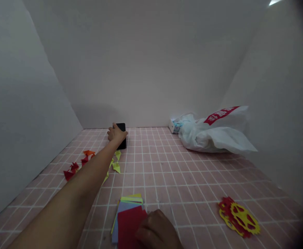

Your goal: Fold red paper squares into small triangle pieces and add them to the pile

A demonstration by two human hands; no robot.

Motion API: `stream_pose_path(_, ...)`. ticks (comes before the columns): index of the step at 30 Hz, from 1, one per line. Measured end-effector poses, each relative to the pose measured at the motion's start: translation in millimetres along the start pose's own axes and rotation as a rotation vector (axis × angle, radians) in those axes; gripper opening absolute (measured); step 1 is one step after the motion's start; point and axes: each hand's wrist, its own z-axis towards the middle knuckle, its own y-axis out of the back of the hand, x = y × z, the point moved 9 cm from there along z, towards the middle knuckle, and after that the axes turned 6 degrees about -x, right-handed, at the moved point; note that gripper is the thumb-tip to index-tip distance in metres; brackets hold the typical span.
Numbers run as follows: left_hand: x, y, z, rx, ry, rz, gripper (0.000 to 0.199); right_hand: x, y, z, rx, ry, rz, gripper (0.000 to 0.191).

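My left hand reaches far forward over a black phone-like slab near the back wall. Its thumb and fingers are spread across the slab's sides, gripping it. My right hand is low at the front, its fingers curled at the right edge of a red paper sheet. That sheet lies on a fanned stack of coloured papers in purple, green and yellow. The right fingertips are partly hidden.
Red and orange folded paper pieces and yellow ones lie beside my left forearm. A white plastic bag rests at the back right by a tissue box. Red and yellow cut-outs lie at the front right. Walls enclose the pink tiled surface.
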Motion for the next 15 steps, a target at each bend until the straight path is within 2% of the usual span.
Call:
stream_pose_path(5, -5.5, -6.8, -2.2, -0.005, 0.002, 0.008, 0.089, -2.4, -5.6, -6.0, 0.042, -0.022, 0.015, 0.027)
stream_pose_path(11, -11.6, -8.0, -7.7, 0.016, 0.004, -0.009, 0.084, -4.8, -6.4, -13.0, 0.008, -0.075, 0.021, 0.035)
stream_pose_path(15, -10.9, -4.7, -7.4, 0.051, -0.001, -0.049, 0.088, -10.7, -12.9, -23.1, 0.149, -0.167, 0.062, 0.026)
